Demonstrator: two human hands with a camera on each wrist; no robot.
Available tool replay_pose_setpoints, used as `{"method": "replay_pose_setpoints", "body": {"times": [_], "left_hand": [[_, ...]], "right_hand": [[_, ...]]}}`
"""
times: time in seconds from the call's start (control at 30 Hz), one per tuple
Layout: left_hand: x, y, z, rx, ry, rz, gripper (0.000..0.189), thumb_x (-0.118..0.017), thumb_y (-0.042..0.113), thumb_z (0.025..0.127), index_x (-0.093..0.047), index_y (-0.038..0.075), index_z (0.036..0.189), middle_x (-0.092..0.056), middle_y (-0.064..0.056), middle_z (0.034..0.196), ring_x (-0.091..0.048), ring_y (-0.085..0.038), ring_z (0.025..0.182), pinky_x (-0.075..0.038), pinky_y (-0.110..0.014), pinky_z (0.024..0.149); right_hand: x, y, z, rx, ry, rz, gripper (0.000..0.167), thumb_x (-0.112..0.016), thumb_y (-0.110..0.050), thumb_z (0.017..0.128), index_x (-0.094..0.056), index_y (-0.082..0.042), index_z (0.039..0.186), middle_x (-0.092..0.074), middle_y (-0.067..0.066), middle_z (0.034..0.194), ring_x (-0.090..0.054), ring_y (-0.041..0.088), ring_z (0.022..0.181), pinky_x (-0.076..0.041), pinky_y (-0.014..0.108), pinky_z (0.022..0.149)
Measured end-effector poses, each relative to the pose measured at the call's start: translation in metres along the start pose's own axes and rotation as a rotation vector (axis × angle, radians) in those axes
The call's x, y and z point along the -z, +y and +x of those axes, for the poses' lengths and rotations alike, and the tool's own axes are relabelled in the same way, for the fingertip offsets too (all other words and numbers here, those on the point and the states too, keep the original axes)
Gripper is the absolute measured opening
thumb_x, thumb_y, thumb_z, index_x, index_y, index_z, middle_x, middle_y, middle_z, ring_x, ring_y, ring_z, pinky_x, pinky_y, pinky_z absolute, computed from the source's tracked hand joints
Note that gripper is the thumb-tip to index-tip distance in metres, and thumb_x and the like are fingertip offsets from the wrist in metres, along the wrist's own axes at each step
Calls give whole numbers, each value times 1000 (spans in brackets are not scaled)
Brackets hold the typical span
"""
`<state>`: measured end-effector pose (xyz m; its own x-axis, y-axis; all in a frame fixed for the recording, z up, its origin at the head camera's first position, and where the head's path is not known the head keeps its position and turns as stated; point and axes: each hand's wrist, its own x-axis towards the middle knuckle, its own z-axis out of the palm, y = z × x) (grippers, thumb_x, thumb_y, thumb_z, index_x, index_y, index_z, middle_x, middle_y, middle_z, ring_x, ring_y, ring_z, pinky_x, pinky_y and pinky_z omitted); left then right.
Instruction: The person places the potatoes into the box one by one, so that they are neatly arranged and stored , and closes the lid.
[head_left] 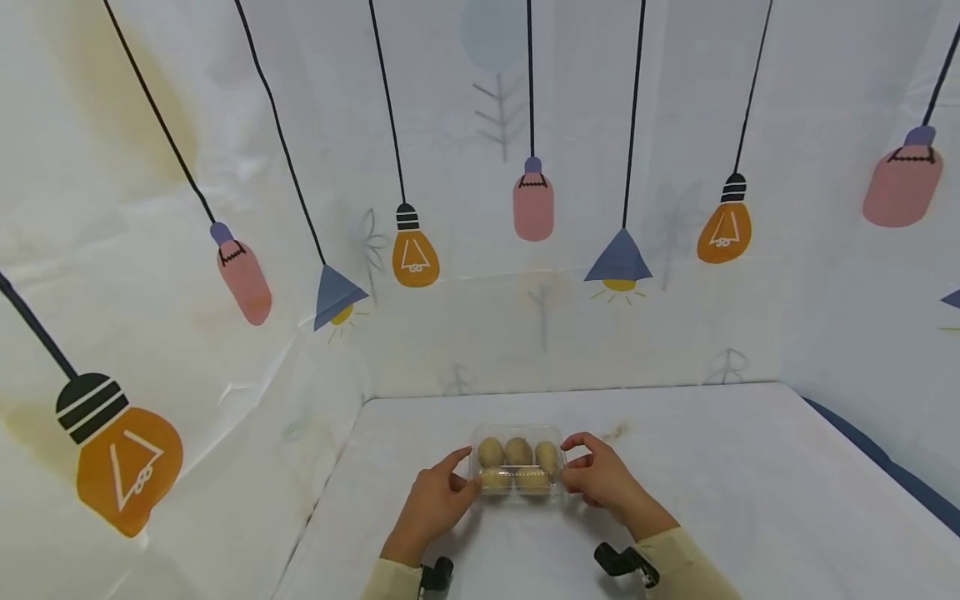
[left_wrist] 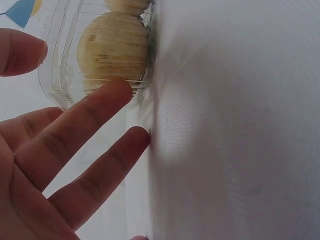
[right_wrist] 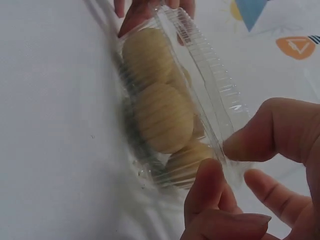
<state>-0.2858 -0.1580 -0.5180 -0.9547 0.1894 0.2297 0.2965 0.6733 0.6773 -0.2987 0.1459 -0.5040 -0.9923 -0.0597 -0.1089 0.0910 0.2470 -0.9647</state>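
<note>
A clear plastic clamshell box (head_left: 517,482) rests on the white table, with several yellowish-brown, egg-shaped things (head_left: 518,452) inside in two rows. Their exact kind cannot be told. My left hand (head_left: 438,502) holds the left end of the box, its thumb and a finger at the corners. In the left wrist view the other fingers (left_wrist: 90,182) stretch out, close to the tabletop. At the opposite end, my right hand (head_left: 604,479) pinches the rim between thumb and fingers. The right wrist view shows the ribbed rim (right_wrist: 210,75) and the round contents (right_wrist: 164,118) through the wall.
White cloth covers the table (head_left: 720,467). Behind and to the left hangs a pale sheet printed with lamps (head_left: 416,258). A dark blue strip (head_left: 892,462) runs along the right edge. Each wrist carries a black camera mount (head_left: 628,562).
</note>
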Motion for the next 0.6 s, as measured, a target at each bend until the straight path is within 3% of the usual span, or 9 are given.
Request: {"method": "replay_pose_setpoints", "body": {"times": [0.37,0.6], "left_hand": [[-5,3,-2,-18,-9,-12,60,-71,36,100,-57,13,152,-73,12,82,-63,-4,65,-53,-33,63],[0,7,3,-37,10,23,58,-71,37,100,-58,14,152,-73,10,86,-63,-4,69,-53,-34,66]], "right_hand": [[4,1,-8,3,4,-24,56,-72,4,77,-57,-8,129,-65,12,95,-63,25,71,-35,28,48],[8,-7,-7,15,8,-57,52,-73,2,79,-59,-10,128,-65,11,96,-65,25,74,-38,31,51]]}}
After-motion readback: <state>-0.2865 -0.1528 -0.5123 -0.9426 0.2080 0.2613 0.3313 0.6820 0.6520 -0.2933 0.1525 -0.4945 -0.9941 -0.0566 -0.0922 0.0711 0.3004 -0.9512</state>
